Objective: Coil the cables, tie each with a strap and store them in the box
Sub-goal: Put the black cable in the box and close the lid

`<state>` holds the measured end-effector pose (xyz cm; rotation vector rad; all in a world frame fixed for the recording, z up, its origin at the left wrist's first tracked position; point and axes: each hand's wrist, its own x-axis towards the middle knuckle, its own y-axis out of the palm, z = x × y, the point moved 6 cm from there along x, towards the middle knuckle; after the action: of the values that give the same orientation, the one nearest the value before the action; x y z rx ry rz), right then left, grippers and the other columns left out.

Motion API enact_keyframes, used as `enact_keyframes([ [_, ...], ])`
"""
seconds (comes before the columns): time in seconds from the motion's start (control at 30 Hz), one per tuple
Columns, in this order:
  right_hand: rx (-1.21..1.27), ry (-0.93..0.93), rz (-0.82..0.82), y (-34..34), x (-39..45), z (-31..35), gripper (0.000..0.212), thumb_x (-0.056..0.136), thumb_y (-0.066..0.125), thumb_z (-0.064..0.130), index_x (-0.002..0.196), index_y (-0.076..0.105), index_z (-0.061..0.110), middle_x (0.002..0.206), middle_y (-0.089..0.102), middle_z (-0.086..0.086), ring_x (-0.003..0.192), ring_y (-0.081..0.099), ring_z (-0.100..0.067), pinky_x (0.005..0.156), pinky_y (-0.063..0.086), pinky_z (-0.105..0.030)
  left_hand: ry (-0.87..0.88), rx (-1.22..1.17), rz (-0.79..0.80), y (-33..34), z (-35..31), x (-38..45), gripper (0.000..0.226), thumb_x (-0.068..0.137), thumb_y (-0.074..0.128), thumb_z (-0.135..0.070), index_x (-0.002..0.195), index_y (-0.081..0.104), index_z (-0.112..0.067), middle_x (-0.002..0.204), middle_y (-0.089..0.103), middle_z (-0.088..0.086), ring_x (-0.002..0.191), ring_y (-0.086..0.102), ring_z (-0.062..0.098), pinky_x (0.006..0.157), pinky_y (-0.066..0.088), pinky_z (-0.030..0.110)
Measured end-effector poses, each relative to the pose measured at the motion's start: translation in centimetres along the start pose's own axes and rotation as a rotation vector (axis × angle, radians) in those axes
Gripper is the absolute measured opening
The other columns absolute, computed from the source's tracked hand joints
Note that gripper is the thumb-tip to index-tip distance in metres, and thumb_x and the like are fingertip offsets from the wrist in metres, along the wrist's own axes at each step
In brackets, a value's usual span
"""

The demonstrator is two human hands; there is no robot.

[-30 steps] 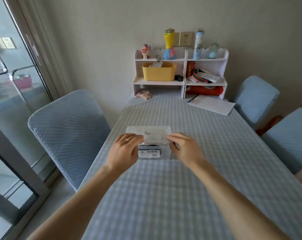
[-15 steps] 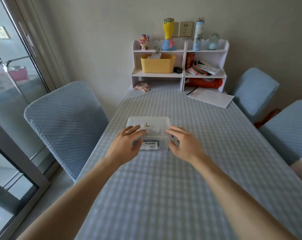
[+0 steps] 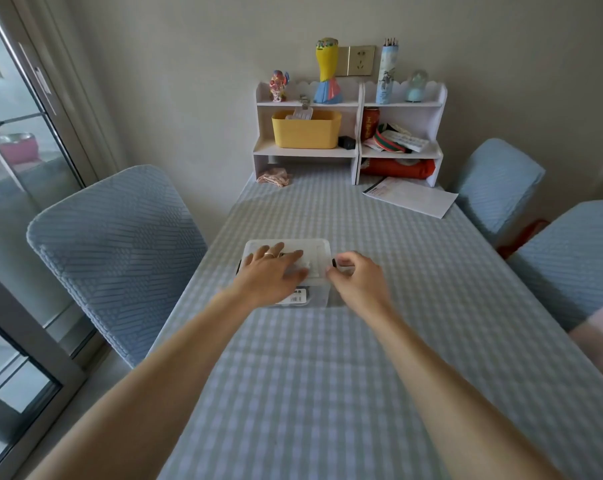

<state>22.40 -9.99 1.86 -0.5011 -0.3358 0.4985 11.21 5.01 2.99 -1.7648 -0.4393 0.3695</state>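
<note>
one box (image 3: 319,249), two hands (image 3: 270,273), three chairs (image 3: 120,244)

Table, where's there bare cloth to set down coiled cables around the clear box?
Widest free patch: the checked table between the clear box and the near edge, though both forearms cross it. More bare cloth lies beyond the box, up to the white shelf unit, pink cloth and paper. Crowded: the box itself, left hand on its lid, right hand at its clip.

So the table (image 3: 327,393) has a pale blue and white check cloth, and the chair covers (image 3: 120,244) are light blue with a ribbed zigzag weave. The box (image 3: 319,249) is see-through clear with a black latch (image 3: 334,263). White shelf (image 3: 358,133), yellow bin (image 3: 305,131), red pouch (image 3: 397,168), beige wall.
</note>
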Motion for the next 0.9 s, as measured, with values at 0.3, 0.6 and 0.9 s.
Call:
enact_keyframes([
  [0.3, 0.447, 0.327, -0.011, 2.6, 1.1, -2.1, 0.019, 0.084, 0.073, 0.024, 0.083, 0.073, 0.005, 0.073, 0.072, -0.007, 0.069, 0.069, -0.018, 0.066, 0.058, -0.032, -0.029, 0.067, -0.018, 0.6, -0.6, 0.3, 0.058, 0.099, 0.018, -0.064, 0.154, 0.016, -0.047, 0.166, 0.008, -0.005, 0.153, 0.002, 0.022, 0.123, 0.003, 0.044],
  [0.6, 0.160, -0.044, -0.155, 2.3, 0.1, -0.4, 0.034, 0.092, 0.058, 0.016, 0.062, 0.052, -0.001, 0.051, 0.048, -0.003, 0.044, 0.037, -0.010, 0.043, 0.029, -0.020, -0.018, 0.050, -0.092, 0.9, -0.5, 0.4, 0.057, 0.098, 0.020, -0.064, 0.153, 0.022, -0.047, 0.166, 0.014, -0.004, 0.153, 0.006, 0.021, 0.123, 0.006, 0.043],
  [0.9, -0.181, -0.136, -0.106, 2.0, 0.5, 0.4, 0.026, 0.096, 0.053, 0.024, 0.073, 0.057, 0.013, 0.086, 0.061, -0.004, 0.073, 0.058, -0.022, 0.064, 0.043, -0.034, 0.005, -0.201, -0.433, -0.1, -0.3, -0.6, 0.037, 0.095, 0.054, -0.046, 0.127, 0.065, -0.032, 0.141, 0.056, -0.006, 0.135, 0.046, 0.019, 0.109, 0.036, 0.038],
])
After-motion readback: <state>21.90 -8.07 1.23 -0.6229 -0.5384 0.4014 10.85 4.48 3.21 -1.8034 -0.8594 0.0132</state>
